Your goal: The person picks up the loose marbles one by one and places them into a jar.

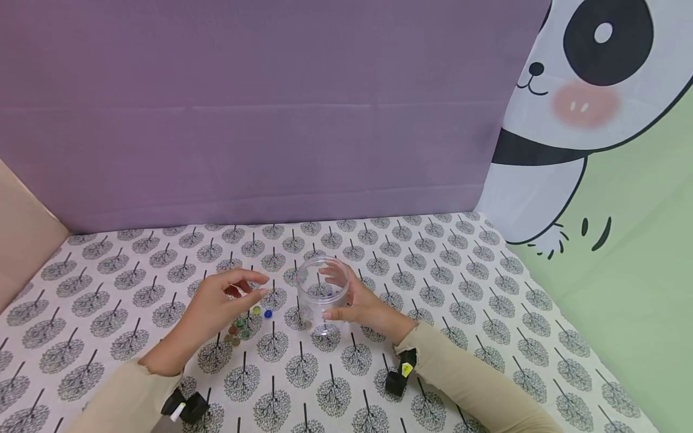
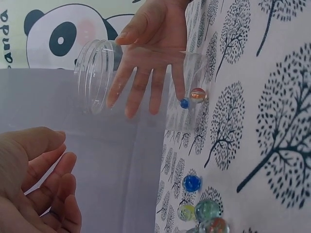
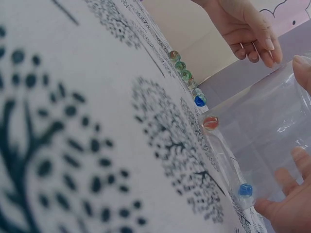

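Note:
A clear plastic jar (image 1: 323, 304) stands upright, its round mouth uppermost. My right hand (image 1: 357, 300) holds it from the right side, thumb in front and fingers spread along the far wall. Inside the jar, at the bottom, are a blue marble (image 3: 246, 190) and an orange-and-white marble (image 2: 198, 95). To the left of the jar my left hand (image 1: 224, 297) hovers over loose marbles, fingers loosely bent, with nothing seen between them. Below it on the cloth lie a dark blue marble (image 1: 267, 314), a yellow-green marble (image 1: 257, 310) and several green and brownish marbles (image 1: 236, 330).
A white cloth (image 1: 303, 385) printed with dark trees covers the table. Behind it hangs a purple backdrop (image 1: 243, 150), and a panda print (image 1: 547, 192) is on the right wall. Black wrist devices (image 1: 397, 380) sit at both cuffs.

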Demonstrator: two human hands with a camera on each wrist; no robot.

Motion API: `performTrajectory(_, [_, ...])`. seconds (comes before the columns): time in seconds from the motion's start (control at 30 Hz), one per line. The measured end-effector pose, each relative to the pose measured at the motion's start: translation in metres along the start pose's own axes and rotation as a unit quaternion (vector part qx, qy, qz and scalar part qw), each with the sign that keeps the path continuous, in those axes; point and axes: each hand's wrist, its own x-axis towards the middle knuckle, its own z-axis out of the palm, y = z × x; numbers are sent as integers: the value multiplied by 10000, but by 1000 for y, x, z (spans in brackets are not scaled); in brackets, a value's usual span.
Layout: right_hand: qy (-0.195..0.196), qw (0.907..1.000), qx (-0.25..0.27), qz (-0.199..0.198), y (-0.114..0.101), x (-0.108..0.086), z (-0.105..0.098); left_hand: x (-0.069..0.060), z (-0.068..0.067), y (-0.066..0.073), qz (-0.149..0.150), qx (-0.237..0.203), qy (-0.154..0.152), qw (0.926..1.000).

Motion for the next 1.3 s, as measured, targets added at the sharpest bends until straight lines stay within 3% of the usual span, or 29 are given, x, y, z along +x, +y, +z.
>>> performTrajectory(0.4, [-15, 10000, -18, -78, 2, 1, 0, -9, -10, -11, 145, -4, -42, 9999])
performTrajectory(0.8, [-21, 9999, -9, -126, 2, 1, -1, -16, -18, -21, -24, 121, -8, 9999])
performTrajectory(1.0, [-62, 9998, 18, -211, 4, 2, -1, -20, -20, -26, 78, 170, 82, 9998])
performTrajectory(1.3, [-3, 10000, 24, -53, 4, 2, 0, -21, -22, -29, -30, 258, 65, 9996])
